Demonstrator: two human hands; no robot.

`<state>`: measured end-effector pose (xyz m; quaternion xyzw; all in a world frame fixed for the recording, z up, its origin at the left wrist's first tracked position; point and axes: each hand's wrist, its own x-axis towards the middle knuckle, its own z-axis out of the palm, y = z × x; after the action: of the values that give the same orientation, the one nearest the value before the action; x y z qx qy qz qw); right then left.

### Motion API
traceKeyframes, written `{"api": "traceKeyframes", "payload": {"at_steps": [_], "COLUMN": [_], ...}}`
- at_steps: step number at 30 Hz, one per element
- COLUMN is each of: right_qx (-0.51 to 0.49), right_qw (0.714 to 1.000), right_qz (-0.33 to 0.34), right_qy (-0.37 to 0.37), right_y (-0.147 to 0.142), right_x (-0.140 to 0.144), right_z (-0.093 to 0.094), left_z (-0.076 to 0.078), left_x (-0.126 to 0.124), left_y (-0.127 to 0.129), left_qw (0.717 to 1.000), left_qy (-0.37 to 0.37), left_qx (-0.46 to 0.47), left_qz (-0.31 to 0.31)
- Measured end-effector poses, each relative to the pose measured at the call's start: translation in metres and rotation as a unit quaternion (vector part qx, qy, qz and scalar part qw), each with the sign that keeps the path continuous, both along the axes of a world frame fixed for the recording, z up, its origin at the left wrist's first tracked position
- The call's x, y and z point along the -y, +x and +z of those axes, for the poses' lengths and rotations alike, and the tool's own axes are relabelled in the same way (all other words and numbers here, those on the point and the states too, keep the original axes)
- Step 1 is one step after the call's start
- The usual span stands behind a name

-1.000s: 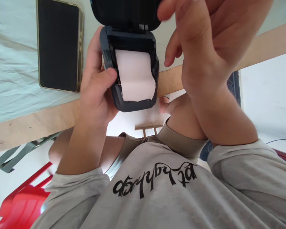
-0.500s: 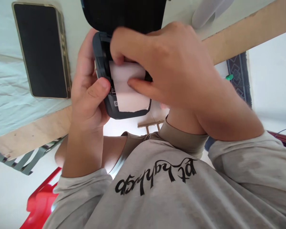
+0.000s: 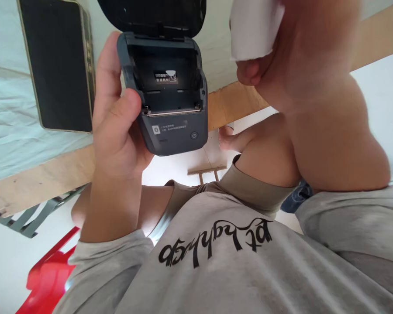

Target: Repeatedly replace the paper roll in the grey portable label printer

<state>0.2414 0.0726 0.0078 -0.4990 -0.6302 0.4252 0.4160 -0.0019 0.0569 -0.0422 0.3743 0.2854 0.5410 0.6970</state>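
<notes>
My left hand (image 3: 118, 117) is closed around the left side of a dark grey portable label printer (image 3: 173, 135), its thumb on the front edge. The printer's black lid (image 3: 157, 17) is swung up, and its paper bay (image 3: 163, 83) shows no roll inside. A power button and a Bluetooth mark sit on the front panel. To the upper right, my right hand (image 3: 301, 56), blurred by motion, grips a white paper roll (image 3: 257, 32) apart from the printer. The roll's upper part is cut off by the frame.
A phone (image 3: 57, 65) with a dark screen lies on the table covering (image 3: 6, 113) at the left. The wooden table edge (image 3: 42, 174) runs in front of it. A red plastic object (image 3: 52, 279) stands at the lower left, beside grey-green slats (image 3: 36, 218).
My right hand has lifted the paper roll out of the printer and carried it to the upper right. The printer in my left hand has shifted slightly left and up.
</notes>
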Motion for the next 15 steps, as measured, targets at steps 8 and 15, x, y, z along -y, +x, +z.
{"api": "traceKeyframes", "payload": {"at_steps": [8, 15], "right_qx": [0.211, 0.269], "right_qw": [0.96, 0.952], "right_qz": [-0.012, 0.013], "right_qy": [0.182, 0.145], "right_y": [0.003, 0.011], "right_x": [0.007, 0.015], "right_z": [-0.005, 0.005], "left_z": [-0.009, -0.009], "left_x": [0.001, 0.009], "left_y": [-0.001, 0.006], "left_qw": [0.98, 0.987], "left_qy": [0.182, 0.158], "left_qx": [0.016, 0.027], "left_qz": [-0.078, -0.007]}}
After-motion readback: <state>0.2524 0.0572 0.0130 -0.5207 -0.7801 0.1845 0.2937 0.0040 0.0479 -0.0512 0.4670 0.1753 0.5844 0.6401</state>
